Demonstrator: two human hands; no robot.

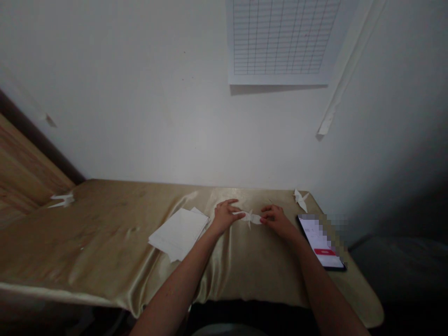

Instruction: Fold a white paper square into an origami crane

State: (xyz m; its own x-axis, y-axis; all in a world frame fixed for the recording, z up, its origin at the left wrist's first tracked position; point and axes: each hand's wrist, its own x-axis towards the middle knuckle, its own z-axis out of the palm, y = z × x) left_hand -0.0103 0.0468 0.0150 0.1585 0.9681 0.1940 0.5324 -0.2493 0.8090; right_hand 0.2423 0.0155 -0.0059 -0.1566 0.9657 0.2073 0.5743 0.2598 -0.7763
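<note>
A small white folded paper figure (250, 217) lies on the gold satin cloth (105, 233) that covers the table. My left hand (224, 215) pinches its left tip with thumb and forefinger, the other fingers spread above. My right hand (276, 219) pinches its right tip, fingers curled together. Both forearms reach in from the bottom edge.
A stack of white paper sheets (179, 233) lies left of my left hand. A lit phone (321, 241) rests near the table's right edge. Another folded paper figure (301, 199) sits at the back right, and one more (62, 200) at the far left. A grid chart (282, 39) hangs on the wall.
</note>
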